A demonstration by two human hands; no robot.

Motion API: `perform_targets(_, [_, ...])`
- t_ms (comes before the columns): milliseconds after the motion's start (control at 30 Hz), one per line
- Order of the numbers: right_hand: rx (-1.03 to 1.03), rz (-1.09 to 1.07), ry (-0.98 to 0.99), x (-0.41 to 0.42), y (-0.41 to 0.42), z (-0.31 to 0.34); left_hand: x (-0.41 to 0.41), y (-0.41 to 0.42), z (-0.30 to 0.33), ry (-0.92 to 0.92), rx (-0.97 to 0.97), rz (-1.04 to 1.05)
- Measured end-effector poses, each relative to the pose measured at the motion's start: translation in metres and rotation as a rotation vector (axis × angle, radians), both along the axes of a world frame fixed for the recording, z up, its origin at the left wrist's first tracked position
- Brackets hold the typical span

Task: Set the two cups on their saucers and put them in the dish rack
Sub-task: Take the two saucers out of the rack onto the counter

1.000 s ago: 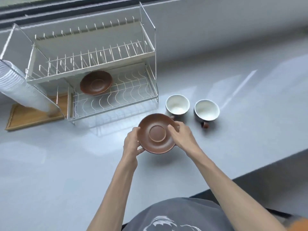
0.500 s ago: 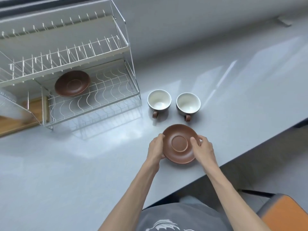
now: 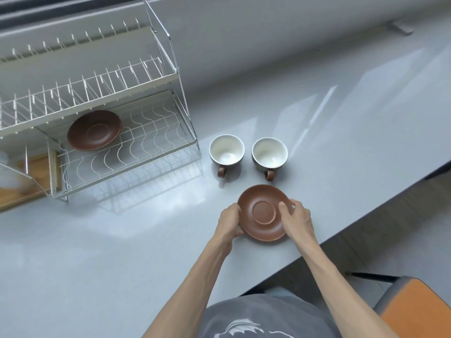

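A brown saucer lies on the grey counter near its front edge. My left hand grips its left rim and my right hand grips its right rim, thumb on top. Just behind it stand two cups, white inside with brown handles turned toward me: the left cup and the right cup. A second brown saucer rests on the lower shelf of the wire dish rack at the left.
The rack's upper shelf holds nothing. A wooden board lies under the rack's left end. The counter's front edge runs diagonally at the right, with an orange chair seat below it.
The saucer in both hands has come down and toward me, from in front of the rack to the counter before the two cups. My view has shifted right.
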State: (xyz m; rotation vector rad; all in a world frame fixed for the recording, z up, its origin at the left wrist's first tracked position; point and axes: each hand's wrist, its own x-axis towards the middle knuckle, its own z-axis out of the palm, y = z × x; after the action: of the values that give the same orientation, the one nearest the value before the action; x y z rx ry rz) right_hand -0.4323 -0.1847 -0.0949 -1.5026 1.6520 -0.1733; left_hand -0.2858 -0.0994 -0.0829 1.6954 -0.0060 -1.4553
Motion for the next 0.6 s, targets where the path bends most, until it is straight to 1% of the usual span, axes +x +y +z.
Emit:
perform_targets(167, [0.012,0.044,0.066,-0.002,-0.002,0.0,0.002,0.003,0.008,-0.064,-0.002,-0.088])
perform_targets(267, [-0.044,0.194,0.257,0.001,-0.001,0.009,0.007,0.007,0.007,-0.121,-0.014,-0.179])
perform_targets(333, [-0.169,0.286,0.393,0.009,0.0,0.02,0.015,0.013,0.006,-0.221,-0.015,-0.233])
perform_targets(367, [-0.228,0.331,0.43,0.015,0.001,0.027,0.021,0.016,0.009,-0.276,-0.012,-0.26])
perform_targets(433, [-0.294,0.444,0.458,0.034,0.001,0.042,0.035,0.022,0.015,-0.375,-0.011,-0.318])
perform_targets(600, [-0.341,0.766,0.447,0.097,0.004,0.071,0.082,0.042,0.031,-0.646,0.062,-0.511])
